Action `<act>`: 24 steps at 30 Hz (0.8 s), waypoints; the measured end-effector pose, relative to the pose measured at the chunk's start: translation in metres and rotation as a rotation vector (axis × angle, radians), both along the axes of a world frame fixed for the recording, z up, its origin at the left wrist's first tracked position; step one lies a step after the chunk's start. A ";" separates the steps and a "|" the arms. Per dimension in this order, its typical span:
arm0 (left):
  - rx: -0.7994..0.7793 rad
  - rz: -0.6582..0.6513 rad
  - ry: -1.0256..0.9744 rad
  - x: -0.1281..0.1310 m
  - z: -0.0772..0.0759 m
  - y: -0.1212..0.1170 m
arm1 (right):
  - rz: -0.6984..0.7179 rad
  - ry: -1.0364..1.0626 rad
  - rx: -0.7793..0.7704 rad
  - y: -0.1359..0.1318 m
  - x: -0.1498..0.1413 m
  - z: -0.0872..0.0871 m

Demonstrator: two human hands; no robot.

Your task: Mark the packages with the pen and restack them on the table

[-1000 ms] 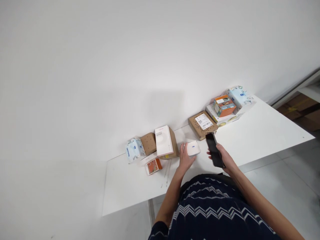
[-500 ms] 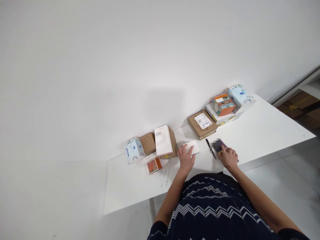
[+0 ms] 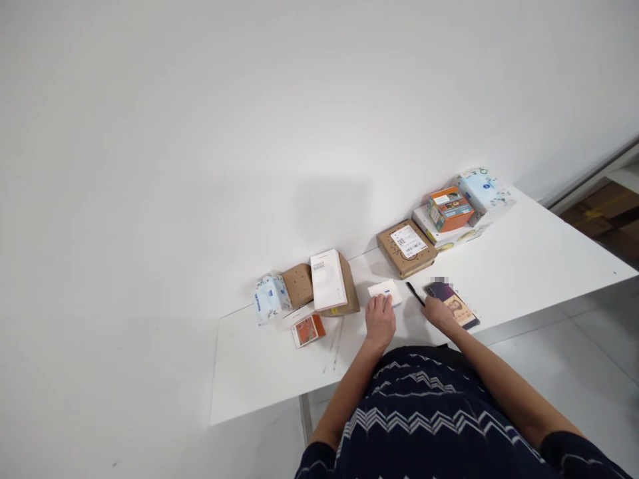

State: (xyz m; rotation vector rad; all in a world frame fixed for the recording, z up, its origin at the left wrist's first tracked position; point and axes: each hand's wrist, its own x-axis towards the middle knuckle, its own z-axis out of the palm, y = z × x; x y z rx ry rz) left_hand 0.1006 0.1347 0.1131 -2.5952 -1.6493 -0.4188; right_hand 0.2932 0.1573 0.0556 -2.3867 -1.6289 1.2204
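A small white box (image 3: 385,287) with a small dark mark on top lies on the table in front of me. My left hand (image 3: 381,320) is closed at its near edge, fingertips bent onto it. Just to the right, my right hand (image 3: 435,313) has its fingers closed round the lower end of a black pen (image 3: 414,291), whose upper part sticks out toward the wall. A phone (image 3: 452,303), dark purple with a cream picture panel, lies under and beside my right wrist, partly covered by it.
Left along the wall stand a tissue pack (image 3: 271,297), a brown carton (image 3: 298,285) and a white power bank box (image 3: 328,279), with an orange card (image 3: 308,330) before them. To the right are a labelled brown box (image 3: 407,247), an orange box (image 3: 450,209) and another tissue pack (image 3: 484,193).
My right hand has left the phone and moved left onto the pen, which has shifted slightly. My left hand has slid back toward me, its fingers drawn together at the white box's near edge.
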 end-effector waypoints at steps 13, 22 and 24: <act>-0.038 0.069 0.068 0.007 -0.001 0.001 | -0.300 0.662 0.462 -0.010 -0.017 0.074; -0.043 0.085 0.028 0.007 -0.007 -0.001 | -0.189 0.660 0.654 0.017 -0.065 0.062; -0.041 0.081 0.013 0.006 -0.008 0.000 | -0.175 0.614 0.670 0.017 -0.066 0.059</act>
